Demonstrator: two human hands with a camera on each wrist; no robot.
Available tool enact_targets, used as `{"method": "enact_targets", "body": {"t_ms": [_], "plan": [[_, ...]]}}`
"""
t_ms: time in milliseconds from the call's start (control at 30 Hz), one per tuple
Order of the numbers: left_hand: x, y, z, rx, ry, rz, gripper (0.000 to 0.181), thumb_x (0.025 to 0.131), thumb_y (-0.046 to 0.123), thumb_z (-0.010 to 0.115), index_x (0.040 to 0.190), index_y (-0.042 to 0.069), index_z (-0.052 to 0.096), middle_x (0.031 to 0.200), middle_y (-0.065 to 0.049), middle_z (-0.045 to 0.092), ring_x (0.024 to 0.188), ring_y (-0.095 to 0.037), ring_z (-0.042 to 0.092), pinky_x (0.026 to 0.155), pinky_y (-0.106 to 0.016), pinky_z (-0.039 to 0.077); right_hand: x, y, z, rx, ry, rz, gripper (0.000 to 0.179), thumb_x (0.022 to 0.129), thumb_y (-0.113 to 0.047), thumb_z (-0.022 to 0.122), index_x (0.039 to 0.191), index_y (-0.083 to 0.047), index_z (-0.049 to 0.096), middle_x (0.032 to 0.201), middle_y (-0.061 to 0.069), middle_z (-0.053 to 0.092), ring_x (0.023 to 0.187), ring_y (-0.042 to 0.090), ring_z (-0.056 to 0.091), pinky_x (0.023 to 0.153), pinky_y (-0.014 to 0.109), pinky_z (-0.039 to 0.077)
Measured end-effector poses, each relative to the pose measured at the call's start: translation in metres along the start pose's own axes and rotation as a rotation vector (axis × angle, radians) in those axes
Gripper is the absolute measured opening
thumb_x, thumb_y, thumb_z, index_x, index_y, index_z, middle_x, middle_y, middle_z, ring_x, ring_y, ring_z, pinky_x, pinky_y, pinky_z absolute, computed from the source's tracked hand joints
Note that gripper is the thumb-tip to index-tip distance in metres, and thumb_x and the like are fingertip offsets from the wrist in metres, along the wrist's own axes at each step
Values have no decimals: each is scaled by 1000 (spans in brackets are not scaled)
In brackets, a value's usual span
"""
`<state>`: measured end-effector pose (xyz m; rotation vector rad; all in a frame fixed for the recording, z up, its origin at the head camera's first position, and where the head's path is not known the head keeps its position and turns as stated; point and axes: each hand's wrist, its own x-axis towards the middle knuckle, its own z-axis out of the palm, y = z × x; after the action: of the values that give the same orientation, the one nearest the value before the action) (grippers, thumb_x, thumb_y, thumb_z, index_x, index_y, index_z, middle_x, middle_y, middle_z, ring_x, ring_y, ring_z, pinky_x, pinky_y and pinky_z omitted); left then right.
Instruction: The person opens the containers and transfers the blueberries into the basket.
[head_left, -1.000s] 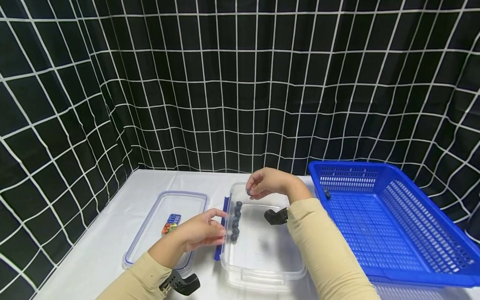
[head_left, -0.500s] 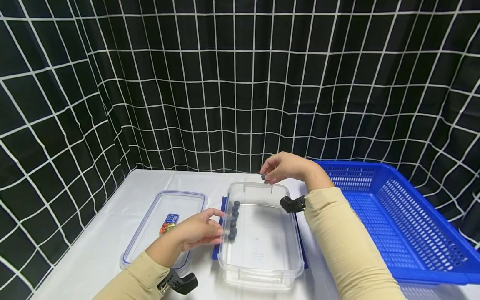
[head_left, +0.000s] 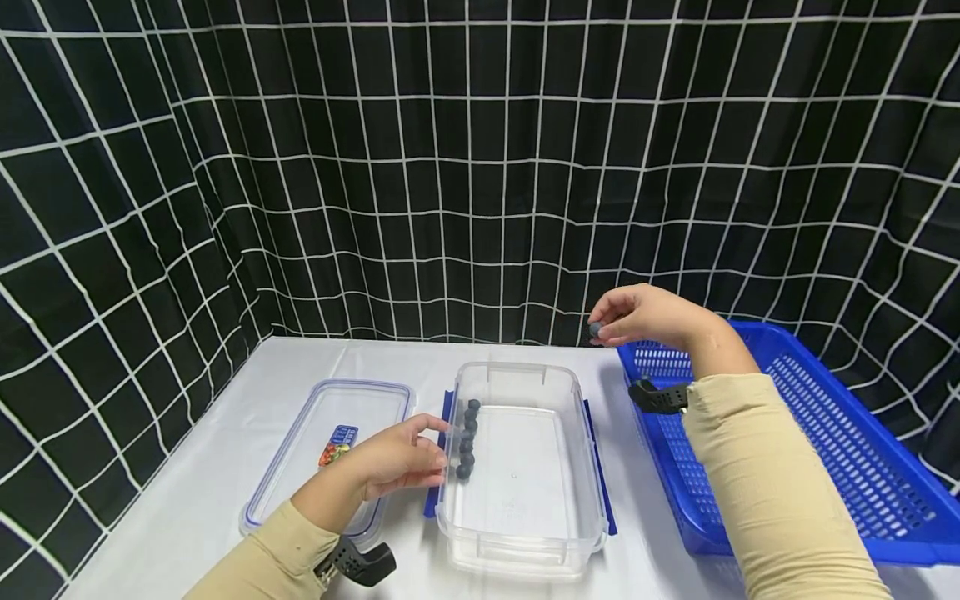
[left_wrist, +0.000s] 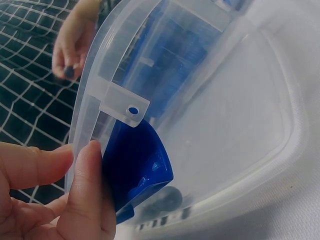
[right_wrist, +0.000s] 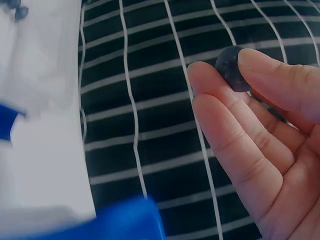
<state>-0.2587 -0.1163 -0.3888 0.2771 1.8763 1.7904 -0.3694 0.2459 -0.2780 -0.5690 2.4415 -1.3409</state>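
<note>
My right hand [head_left: 648,318] pinches a blueberry [right_wrist: 230,69] between thumb and fingertips, raised above the far left corner of the blue basket [head_left: 678,521]. My left hand [head_left: 401,458] grips the left rim of a clear plastic food box [head_left: 525,542], thumb and fingers on either side of the wall beside a blue clip [left_wrist: 137,162]. Inside that box, several blueberries [head_left: 467,446] lie in a row along the left wall. The left wrist view shows some of them as dark blurs through the plastic.
Left of the box lies its clear lid [head_left: 300,433] with a coloured label [head_left: 339,444], partly behind my left forearm. A white cloth [head_left: 180,492] covers the table. Behind it hangs a black curtain [head_left: 450,208] with a white grid. My right forearm covers part of the basket.
My right hand has risen and moved right with the blueberry, from over the box's far end to the basket's far left corner. My left hand stays at the box's rim.
</note>
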Motion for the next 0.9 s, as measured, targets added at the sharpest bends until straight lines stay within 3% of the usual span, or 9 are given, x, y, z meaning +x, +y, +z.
{"method": "enact_targets", "body": {"t_ms": [133,433,667,900], "plan": [[1,0,0,10,6,-10,51,84,-5,56,130,1,35,84,-9,54,73,-16,60,74,-28,56,-17,18,-21,19,64,24,31,83,-3,64,109,9,52,101,18,61,90,20,63,83,35,53],[3,-1,-1,3,22,-36,52,83,-5,56,130,3,36,86,-10,55,73,-17,60,73,-28,56,-54,69,-59,-12,205,77,35,86,-10,62,113,8,49,97,11,61,90,18,64,82,34,54],[1,-1,0,2,23,-35,51,83,-5,57,129,3,37,86,-9,55,73,-17,60,73,-27,56,-72,101,-70,-51,270,146,37,90,-15,58,116,9,47,100,12,61,89,15,63,81,33,55],[1,0,0,2,14,-37,53,84,-5,57,131,3,34,85,-9,55,72,-16,60,72,-27,57,-79,123,-75,39,296,180,32,93,-4,49,117,14,40,95,5,61,84,7,63,81,29,54]]}}
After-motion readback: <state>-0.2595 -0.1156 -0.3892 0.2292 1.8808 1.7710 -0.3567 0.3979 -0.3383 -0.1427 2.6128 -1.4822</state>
